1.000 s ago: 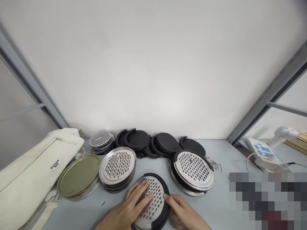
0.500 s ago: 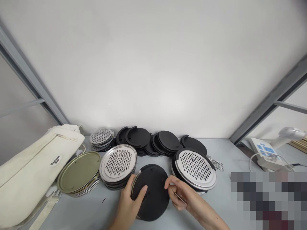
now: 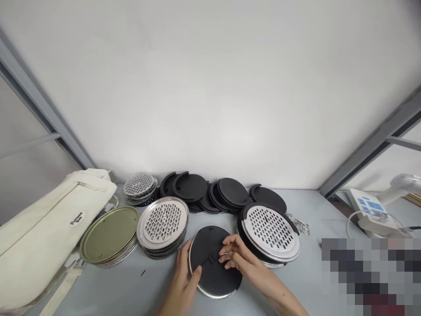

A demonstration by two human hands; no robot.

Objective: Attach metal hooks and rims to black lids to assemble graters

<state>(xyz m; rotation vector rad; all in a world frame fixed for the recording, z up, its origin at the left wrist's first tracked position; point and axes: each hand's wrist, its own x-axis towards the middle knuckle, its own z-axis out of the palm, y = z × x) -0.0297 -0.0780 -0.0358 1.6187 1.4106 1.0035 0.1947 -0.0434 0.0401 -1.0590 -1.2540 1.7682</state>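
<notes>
Black disc point(image 3: 206, 254), steel plate point(image 3: 212, 295) seated beneath!
Left fingers point(image 3: 196, 275) grip it, right fingers point(image 3: 236, 239) pinch a wire point(image 3: 225, 255), apparently unfitted; spare wires point(image 3: 300, 225) lie beyond them.

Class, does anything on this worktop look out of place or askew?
A small dark red scrap lies alone on the table, left of the left hand, matching nothing nearby. The black discs by the wall overlap untidily, unlike the neater green-topped stack.
</notes>
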